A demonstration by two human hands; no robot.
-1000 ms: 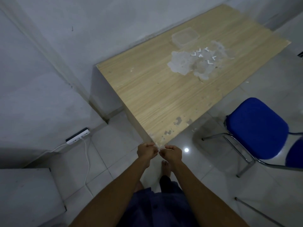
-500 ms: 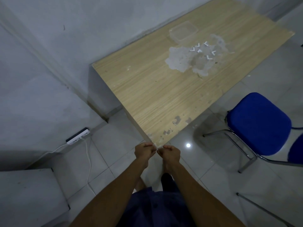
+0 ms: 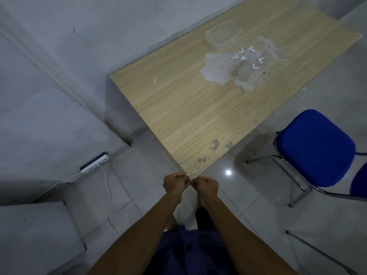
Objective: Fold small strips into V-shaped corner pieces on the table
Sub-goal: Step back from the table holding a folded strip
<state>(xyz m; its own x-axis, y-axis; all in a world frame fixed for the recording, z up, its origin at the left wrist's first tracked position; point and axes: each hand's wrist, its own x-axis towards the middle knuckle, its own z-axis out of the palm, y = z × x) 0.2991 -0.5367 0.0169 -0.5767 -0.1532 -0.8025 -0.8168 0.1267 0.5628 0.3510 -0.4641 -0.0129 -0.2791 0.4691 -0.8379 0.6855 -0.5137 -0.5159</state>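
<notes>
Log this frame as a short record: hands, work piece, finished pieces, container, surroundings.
left hand: pinches one end of small white strip, by corner of light wooden table
right hand: pinches its other end
finished pieces: six white V-shaped corner pieces on the table
container: clear plastic tub beside them, looks empty
nearby: blue padded chair

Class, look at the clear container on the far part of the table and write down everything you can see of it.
The clear container is shallow and see-through, rectangular with rounded corners, plastic by its look. It lies flat on the far part of the wooden table, near the wall. The wood grain shows through it; nothing is seen inside. The white V-shaped pieces lie on its near side, apart from it. Only the table touches it.
</notes>
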